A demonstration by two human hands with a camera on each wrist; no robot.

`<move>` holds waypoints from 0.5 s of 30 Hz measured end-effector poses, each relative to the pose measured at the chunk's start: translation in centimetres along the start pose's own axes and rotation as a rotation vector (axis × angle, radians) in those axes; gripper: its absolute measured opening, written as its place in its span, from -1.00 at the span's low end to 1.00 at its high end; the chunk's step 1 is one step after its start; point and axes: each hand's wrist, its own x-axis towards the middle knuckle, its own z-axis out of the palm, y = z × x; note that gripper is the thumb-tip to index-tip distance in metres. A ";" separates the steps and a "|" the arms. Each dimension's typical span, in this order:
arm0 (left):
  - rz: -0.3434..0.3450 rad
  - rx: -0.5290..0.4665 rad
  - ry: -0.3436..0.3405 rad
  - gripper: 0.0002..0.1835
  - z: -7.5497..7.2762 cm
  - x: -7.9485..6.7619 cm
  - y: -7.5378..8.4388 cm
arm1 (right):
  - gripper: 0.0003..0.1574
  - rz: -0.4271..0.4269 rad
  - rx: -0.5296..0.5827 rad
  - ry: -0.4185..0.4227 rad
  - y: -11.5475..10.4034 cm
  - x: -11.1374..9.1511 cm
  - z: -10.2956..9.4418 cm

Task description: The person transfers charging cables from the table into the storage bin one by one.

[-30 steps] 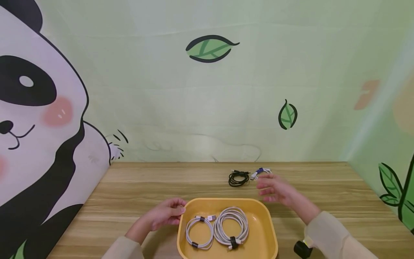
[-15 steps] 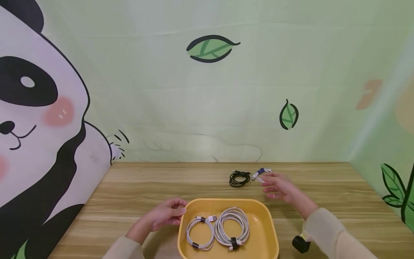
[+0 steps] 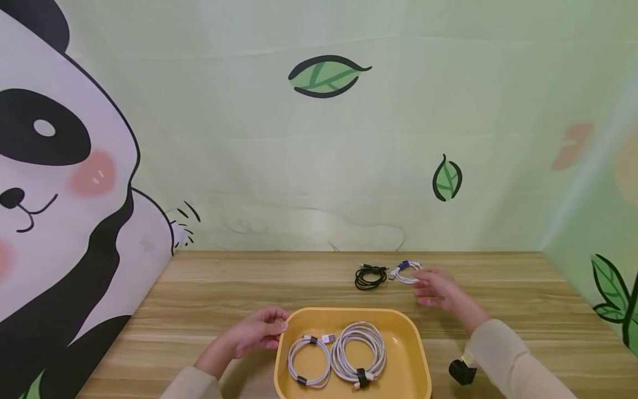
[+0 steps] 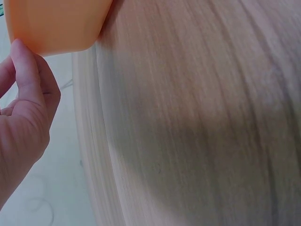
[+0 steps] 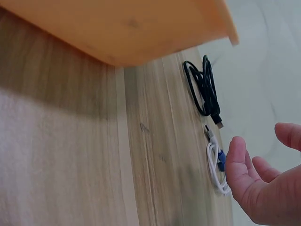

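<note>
A yellow plastic tray (image 3: 405, 360) stands at the front of the table. My left hand (image 3: 256, 332) holds its far left corner; the left wrist view has the thumb against the tray's outer wall (image 4: 61, 26). Two coiled pale cables lie inside: a small USB cable (image 3: 291, 366) with black ties and a thicker bundle (image 3: 382, 354) with one black strap. Beyond the tray, my right hand (image 3: 441, 291) hovers with fingers loosely bent and nothing in them. Its fingertips come right beside a coiled white USB cable (image 3: 407, 280) with a blue tie. Left of that is a coiled black cable (image 3: 369, 286).
The wooden table (image 3: 224, 282) runs back to a pale green backdrop (image 3: 239, 138) printed with a panda and leaves. A small black object (image 3: 462, 372) shows by the right sleeve (image 3: 503, 354).
My right hand has drawn a little to the right, so more of the white cable shows. The left hand stays at the tray's corner, and the cables lie as before.
</note>
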 end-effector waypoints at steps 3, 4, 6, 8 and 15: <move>0.002 -0.002 -0.002 -0.65 0.0 0.0 0.0 | -0.62 0.005 0.006 0.020 0.2 0.2 -0.2; 0.002 -0.003 -0.002 -0.65 0.0 0.0 0.0 | -0.61 0.006 0.010 0.026 0.2 0.2 -0.3; 0.001 -0.004 -0.003 -0.65 0.0 0.0 0.0 | -0.60 0.010 0.015 0.038 0.2 0.4 -0.4; 0.001 -0.005 -0.002 -0.66 0.0 0.0 0.0 | -0.58 0.015 0.022 0.054 0.3 0.5 -0.5; -0.004 0.007 0.012 -0.66 0.0 0.0 -0.1 | -0.57 0.030 0.051 0.097 0.6 1.0 -0.9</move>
